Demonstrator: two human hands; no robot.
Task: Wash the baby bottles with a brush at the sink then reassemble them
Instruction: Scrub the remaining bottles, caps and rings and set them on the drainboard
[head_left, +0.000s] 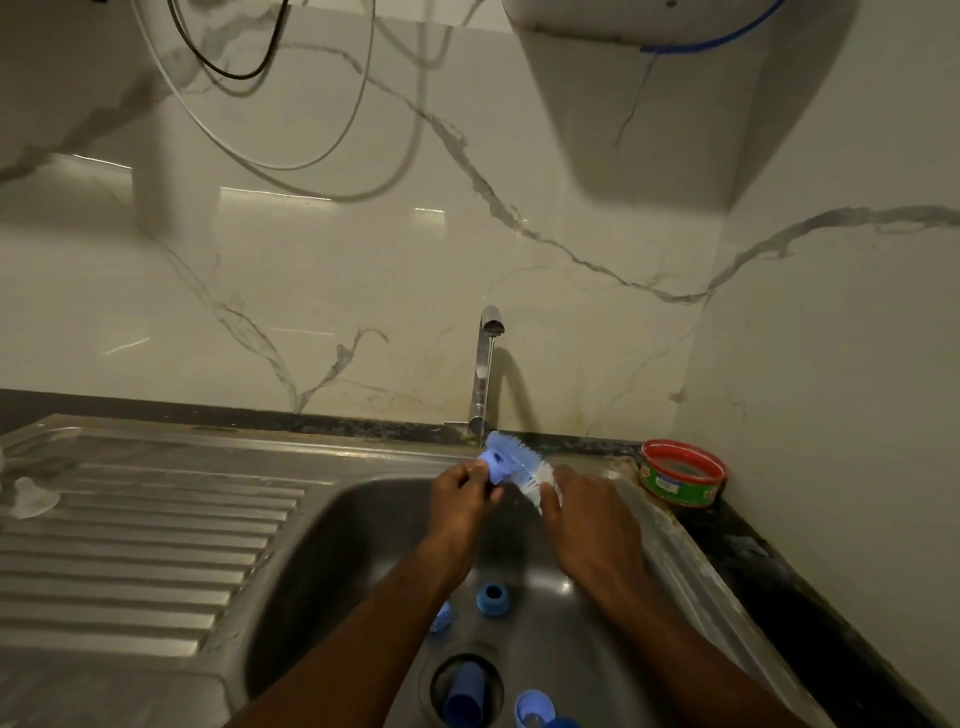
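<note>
Nearest, in the sink (363, 525), a blue bottle (466, 693) is seen lying in the drain, with a blue cap (534, 707) beside it and a blue ring (492, 599) a little farther up the basin. Above these, a small blue bottle part (493, 464) is pinched in the left hand (464, 493), and the brush (524, 467) is gripped by the right hand (587, 512), its bristles pushed against that part. Beyond stands the tap (483, 374). A red-rimmed tin (681, 473) is set on the counter to the right.
</note>
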